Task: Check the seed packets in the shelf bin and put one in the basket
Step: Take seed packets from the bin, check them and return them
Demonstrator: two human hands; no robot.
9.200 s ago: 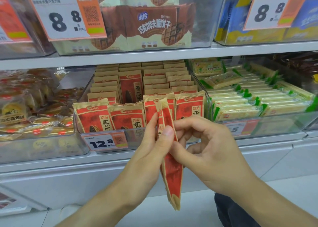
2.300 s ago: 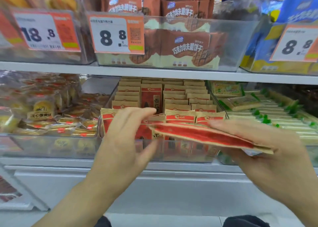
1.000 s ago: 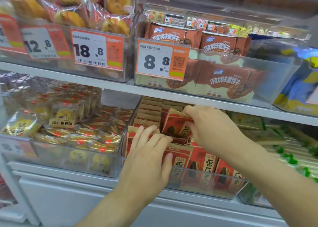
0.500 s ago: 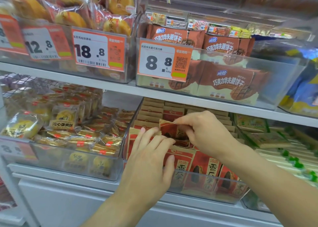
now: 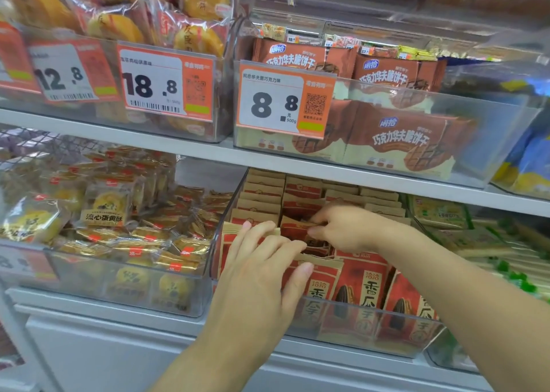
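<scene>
The checking step appears to be in hand: both hands are in the clear plastic shelf bin point(image 5: 372, 332) at lower centre of the frame. The left hand point(image 5: 262, 275) lies with straight fingers pressed on the front row of seed packets point(image 5: 366, 290), holding them forward; the right hand point(image 5: 345, 228) pinches the top edge of one packet point(image 5: 293, 231) between fingertips. The packets are flat, kraft-brown and red, crinkly-looking pouches standing in tight rows. Next, presumably, a clean upward pull to free one; no basket is visible.
</scene>
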